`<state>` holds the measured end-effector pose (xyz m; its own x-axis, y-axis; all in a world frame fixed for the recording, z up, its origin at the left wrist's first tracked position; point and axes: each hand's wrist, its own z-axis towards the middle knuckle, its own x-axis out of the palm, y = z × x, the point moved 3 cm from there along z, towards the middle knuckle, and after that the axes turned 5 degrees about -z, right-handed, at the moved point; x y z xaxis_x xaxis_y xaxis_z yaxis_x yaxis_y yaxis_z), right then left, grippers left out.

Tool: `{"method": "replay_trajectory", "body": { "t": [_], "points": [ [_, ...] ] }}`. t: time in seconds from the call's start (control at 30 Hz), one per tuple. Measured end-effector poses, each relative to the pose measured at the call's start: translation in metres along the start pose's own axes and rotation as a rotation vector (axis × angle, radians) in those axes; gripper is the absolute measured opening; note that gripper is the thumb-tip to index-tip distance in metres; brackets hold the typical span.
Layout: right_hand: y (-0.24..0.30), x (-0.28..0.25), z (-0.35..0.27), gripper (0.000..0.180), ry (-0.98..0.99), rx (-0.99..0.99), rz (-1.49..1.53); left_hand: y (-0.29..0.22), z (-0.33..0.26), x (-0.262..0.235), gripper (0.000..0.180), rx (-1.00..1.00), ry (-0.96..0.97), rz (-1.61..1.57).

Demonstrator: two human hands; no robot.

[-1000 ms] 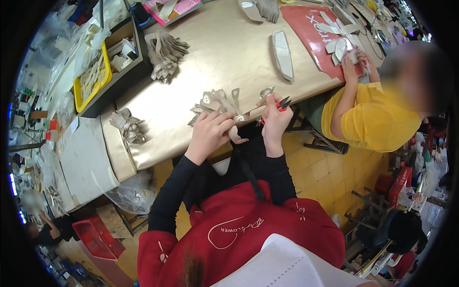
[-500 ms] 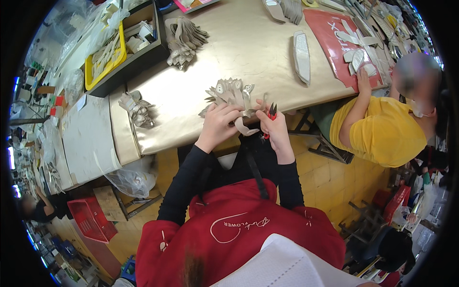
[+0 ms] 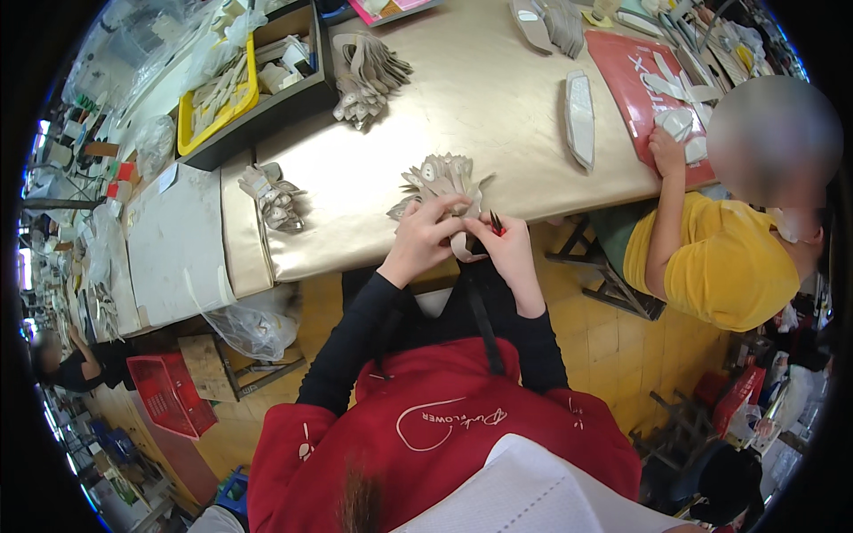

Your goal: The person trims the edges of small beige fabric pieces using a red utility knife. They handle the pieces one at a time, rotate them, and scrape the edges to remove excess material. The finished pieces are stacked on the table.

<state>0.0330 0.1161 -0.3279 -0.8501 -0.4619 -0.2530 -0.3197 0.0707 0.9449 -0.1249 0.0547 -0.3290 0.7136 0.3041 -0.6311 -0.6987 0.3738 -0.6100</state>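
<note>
Nearest me is the wearer's red top (image 3: pixel 551 417), with white lettering (image 3: pixel 444 422) over a curved white line on the front and small white designs on the sleeves. Above it, at the near edge of the counter (image 3: pixel 498 107), both hands meet on one beige strip (image 3: pixel 465 250), whose curled end hangs between them. The left hand (image 3: pixel 422 240) has its fingers clamped on it; the right hand (image 3: pixel 511 256) closes around red snips (image 3: pixel 496 227), dark tips poking out, its fingertips against the strip too.

Just beyond the hands, a pile (image 3: pixel 440 173) of like strips fans out; any marks on them are too small to read. Toward the counter's left end lies a small bundle (image 3: pixel 271 197), and past it a larger bundle (image 3: pixel 369 75) beside a black box (image 3: pixel 284 114) with a yellow tray (image 3: pixel 254 67).

Along the near edge to the right sits a co-worker in a yellow shirt (image 3: pixel 724 262), one hand (image 3: pixel 668 153) on white pieces (image 3: pixel 675 123). These lie on a red sheet (image 3: pixel 626 84) bearing big white letters, partly covered. Between sheet and pile is a long pale pad (image 3: pixel 579 120). Farther off stands a beige stack (image 3: pixel 562 27).
</note>
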Motion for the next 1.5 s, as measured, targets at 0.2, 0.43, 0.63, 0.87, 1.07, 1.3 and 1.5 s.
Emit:
{"method": "replay_trajectory", "body": {
  "t": [0.2, 0.43, 0.63, 0.87, 1.07, 1.3, 1.5],
  "points": [
    [0.001, 0.006, -0.005, 0.018, -0.092, -0.093, 0.115, 0.004, -0.002, 0.000, 0.021, -0.006, 0.034, -0.069],
    [0.002, 0.002, -0.005, 0.020, -0.141, -0.083, -0.005, 0.007, 0.000, -0.002, 0.021, 0.019, 0.131, -0.054],
    [0.002, -0.006, -0.008, 0.019, -0.367, -0.125, 0.083, -0.013, 0.008, -0.006, 0.023, 0.125, 0.079, 0.091],
    [0.004, -0.012, -0.005, 0.019, -0.366, -0.094, 0.178, -0.026, 0.017, -0.009, 0.025, 0.130, 0.037, 0.141],
    [-0.003, -0.003, -0.001, 0.018, -0.196, -0.001, 0.244, -0.015, 0.002, -0.013, 0.030, 0.024, 0.131, 0.020],
    [-0.007, 0.004, -0.002, 0.017, -0.025, 0.076, 0.347, -0.006, -0.016, -0.015, 0.022, -0.092, 0.063, -0.226],
    [0.004, 0.009, -0.002, 0.017, -0.037, -0.046, 0.282, 0.005, -0.019, -0.030, 0.037, -0.245, 0.229, -0.604]
  ]
}}
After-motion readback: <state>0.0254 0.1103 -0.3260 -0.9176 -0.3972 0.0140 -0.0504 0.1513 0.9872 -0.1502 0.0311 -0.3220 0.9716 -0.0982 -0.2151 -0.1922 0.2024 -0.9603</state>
